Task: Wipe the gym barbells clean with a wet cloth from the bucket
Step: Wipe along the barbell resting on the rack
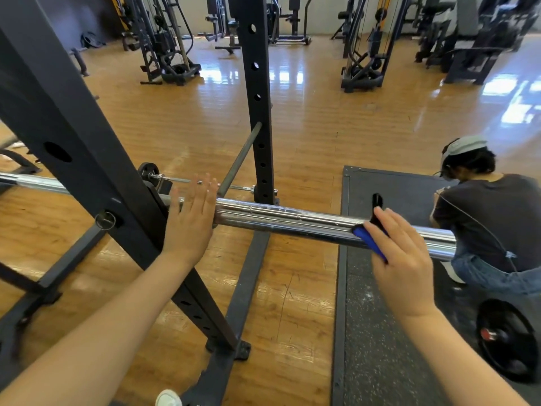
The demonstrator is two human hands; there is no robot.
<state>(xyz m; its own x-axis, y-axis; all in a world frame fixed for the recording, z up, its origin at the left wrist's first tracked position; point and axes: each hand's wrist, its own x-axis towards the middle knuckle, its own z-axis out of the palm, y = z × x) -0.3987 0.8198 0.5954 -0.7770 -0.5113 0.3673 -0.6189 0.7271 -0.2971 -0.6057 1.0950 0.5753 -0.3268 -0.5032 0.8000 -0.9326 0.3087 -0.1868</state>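
The chrome barbell sleeve (292, 222) lay across the middle of the frame. The right hand (404, 259) pinched a blue cloth (369, 241) against it. The left hand (190, 221) rested flat, fingers straight. Best to press firmly and rub slowly along the whole sleeve.

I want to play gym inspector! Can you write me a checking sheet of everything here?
Surface: shiny wooden plank floor with a dark speckled rubber mat.
Job's things: long chrome steel barbell resting on the black steel rack; blue cloth against the bar. No bucket seen.
Clutter: black round weight plate lying on the mat.
Hands: left hand flat on the bar, fingers straight; right hand presses the cloth to the bar.
Cables: thin cord on the crouching person.
Surroundings: dark gym machines behind.
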